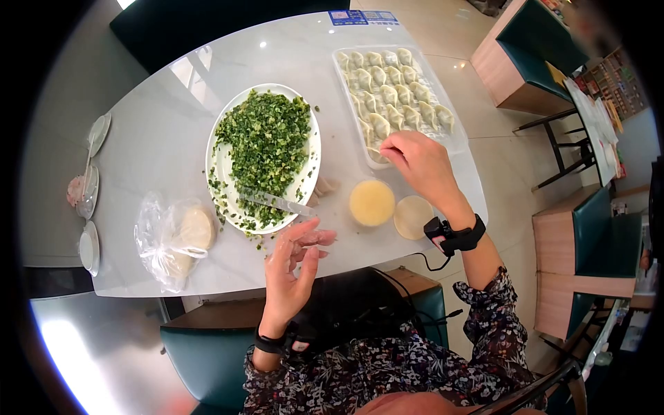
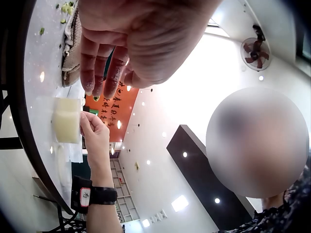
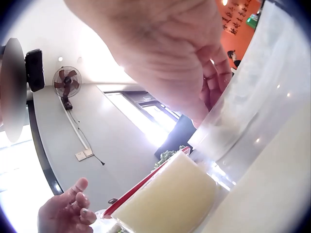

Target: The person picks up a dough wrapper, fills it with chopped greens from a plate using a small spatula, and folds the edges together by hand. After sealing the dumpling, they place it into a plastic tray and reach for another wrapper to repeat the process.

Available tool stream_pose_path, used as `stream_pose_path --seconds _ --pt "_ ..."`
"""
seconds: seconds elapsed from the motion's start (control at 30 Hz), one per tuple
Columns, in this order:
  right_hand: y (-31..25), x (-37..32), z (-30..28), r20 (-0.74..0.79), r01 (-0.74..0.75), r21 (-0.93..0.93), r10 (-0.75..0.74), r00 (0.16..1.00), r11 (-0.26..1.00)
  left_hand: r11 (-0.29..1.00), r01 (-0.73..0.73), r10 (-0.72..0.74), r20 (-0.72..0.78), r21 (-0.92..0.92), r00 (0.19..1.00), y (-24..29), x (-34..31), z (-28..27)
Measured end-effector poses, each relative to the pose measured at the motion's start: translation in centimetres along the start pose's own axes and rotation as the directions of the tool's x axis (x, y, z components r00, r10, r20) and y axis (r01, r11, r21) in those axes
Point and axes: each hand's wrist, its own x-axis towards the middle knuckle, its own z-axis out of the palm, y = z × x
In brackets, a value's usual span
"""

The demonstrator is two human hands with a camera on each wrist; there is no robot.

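My right hand (image 1: 422, 166) reaches into the near corner of a clear tray (image 1: 453, 138) of folded dumplings (image 1: 391, 95), its bent fingertips pinching a dumpling (image 1: 375, 156) there. In the right wrist view the tray wall (image 3: 228, 121) partly hides those fingers. My left hand (image 1: 290, 266) is raised at the table's near edge, empty, with fingers loosely spread. Just beyond it, a flat, blade-like utensil (image 1: 277, 202) lies across the rim of a white oval plate (image 1: 312, 149) heaped with chopped greens (image 1: 266, 142). A round stack of pale wrappers (image 1: 371, 203) stands below the tray, beside a single wrapper (image 1: 413, 217).
A knotted plastic bag (image 1: 166, 242) with pale dough rounds (image 1: 197, 228) lies left of the plate. Small dishes (image 1: 90, 245) line the table's left edge. A cloth (image 2: 72, 53) shows in the left wrist view. Green-backed benches (image 1: 588, 238) stand off to the right.
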Motion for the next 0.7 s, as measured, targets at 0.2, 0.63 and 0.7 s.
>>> stream_pose_path --seconds 0.2,0.63,0.7 --pt "-1.5 -4.3 -3.9 -0.17 -0.004 0.054 0.013 0.985 0.999 0.999 -0.031 0.032 -0.023 0.012 0.999 0.2 -0.9 -0.1" --pt "-1.0 -14.8 -0.7 -0.103 0.093 -0.013 -0.094 0.99 0.996 0.999 -0.016 0.017 0.025 -0.028 1.0 0.3 -3.2 2.5" --pt "-0.9 -14.8 -0.5 -0.113 0.061 0.042 -0.056 0.992 0.997 0.999 0.012 -0.01 0.034 -0.045 0.999 -0.3 -3.4 3.7"
